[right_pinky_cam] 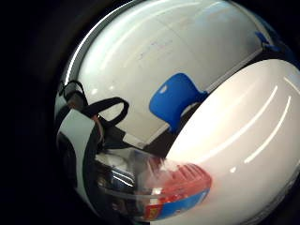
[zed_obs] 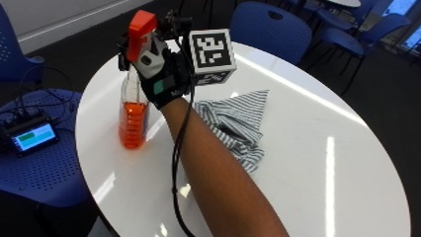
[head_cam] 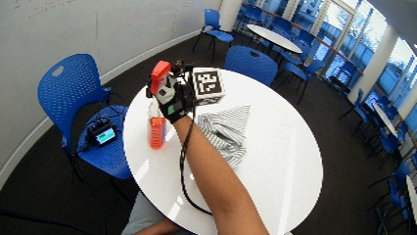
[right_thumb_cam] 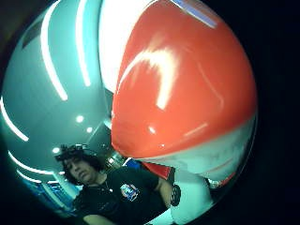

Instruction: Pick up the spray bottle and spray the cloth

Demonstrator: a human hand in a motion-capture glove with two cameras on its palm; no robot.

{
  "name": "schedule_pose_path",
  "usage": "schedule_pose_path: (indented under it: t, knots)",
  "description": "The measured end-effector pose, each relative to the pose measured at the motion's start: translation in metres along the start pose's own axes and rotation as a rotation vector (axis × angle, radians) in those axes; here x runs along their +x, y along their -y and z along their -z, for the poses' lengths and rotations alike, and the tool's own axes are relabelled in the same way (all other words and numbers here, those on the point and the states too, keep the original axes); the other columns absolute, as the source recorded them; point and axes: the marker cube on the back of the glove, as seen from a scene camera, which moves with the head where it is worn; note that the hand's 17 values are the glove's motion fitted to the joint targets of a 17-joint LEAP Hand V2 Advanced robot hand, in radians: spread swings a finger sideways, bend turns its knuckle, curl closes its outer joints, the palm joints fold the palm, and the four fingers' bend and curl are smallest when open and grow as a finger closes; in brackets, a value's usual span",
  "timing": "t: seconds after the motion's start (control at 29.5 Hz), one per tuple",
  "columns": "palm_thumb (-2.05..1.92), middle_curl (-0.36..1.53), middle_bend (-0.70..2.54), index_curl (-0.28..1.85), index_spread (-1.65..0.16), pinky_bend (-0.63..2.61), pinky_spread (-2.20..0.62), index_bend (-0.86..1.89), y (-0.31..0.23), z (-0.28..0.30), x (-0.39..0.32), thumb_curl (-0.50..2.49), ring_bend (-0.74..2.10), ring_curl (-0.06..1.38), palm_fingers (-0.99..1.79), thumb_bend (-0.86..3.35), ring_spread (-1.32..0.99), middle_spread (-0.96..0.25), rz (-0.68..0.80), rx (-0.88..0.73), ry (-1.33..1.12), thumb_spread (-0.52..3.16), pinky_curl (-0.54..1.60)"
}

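My gloved right hand (zed_obs: 164,74) grips the spray bottle (zed_obs: 133,118) around its neck, just under the red-orange trigger head (zed_obs: 141,30). The clear bottle holds orange liquid and stands upright near the left edge of the round white table (zed_obs: 329,123). I cannot tell whether its base touches the table. A grey-and-white striped cloth (zed_obs: 236,123) lies crumpled on the table just to the right of the bottle. In the wide outside view the hand (head_cam: 171,100) holds the bottle (head_cam: 156,129) beside the cloth (head_cam: 224,129). The red head (right_thumb_cam: 183,79) fills the thumb side palm view.
A blue chair (zed_obs: 39,168) to the left of the table carries a small device with a lit screen (zed_obs: 29,136). More blue chairs (zed_obs: 270,27) stand beyond the table's far side. The little finger side palm view shows a blue chair (right_pinky_cam: 176,98) against a white wall.
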Motion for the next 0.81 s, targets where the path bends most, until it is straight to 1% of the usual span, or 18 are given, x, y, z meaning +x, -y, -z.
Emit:
schedule_pose_path:
  t: [0.37,0.81]
  knots:
    - [0.91,0.56,0.64,0.65,-0.31,0.45,-0.32,0.29,0.003,-0.003,-0.021,0.83,0.69,0.5,1.36,-0.03,-0.23,-0.22,0.029,-0.014,0.029,0.36,0.4]
    - [0.9,0.55,0.64,0.65,-0.32,0.45,-0.33,0.3,-0.014,-0.009,-0.001,0.83,0.69,0.5,1.36,-0.03,-0.24,-0.22,-0.025,-0.022,0.017,0.35,0.41]
